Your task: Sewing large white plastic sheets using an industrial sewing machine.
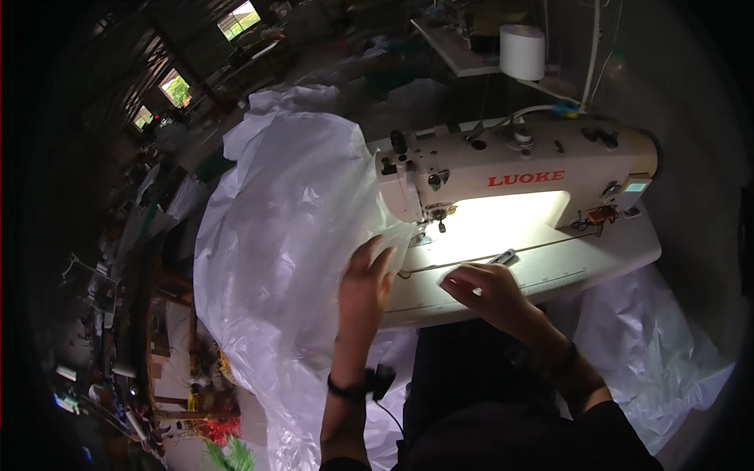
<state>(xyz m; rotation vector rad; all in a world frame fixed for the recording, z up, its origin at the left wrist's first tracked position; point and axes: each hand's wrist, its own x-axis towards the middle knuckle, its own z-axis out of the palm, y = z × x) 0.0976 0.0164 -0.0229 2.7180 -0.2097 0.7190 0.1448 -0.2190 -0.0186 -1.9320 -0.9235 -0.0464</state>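
Observation:
A sewing machine with a pale body stands in front of me, its lamp lighting the bed. Translucent white plastic sheeting spreads in a large crumpled heap left of the needle area. My left hand is raised at the sheeting's right edge, its fingers apart; whether they touch the film is unclear. Above the bed's front edge, my right hand is closed in a pinch. Something small and whitish shows at its fingertips, too little to name. Just behind that hand lie small metal thread snips.
A white thread cone stands at the back by a shelf. More plastic sheeting hangs at the right, below the bed. A wooden frame and red and green strands are at lower left.

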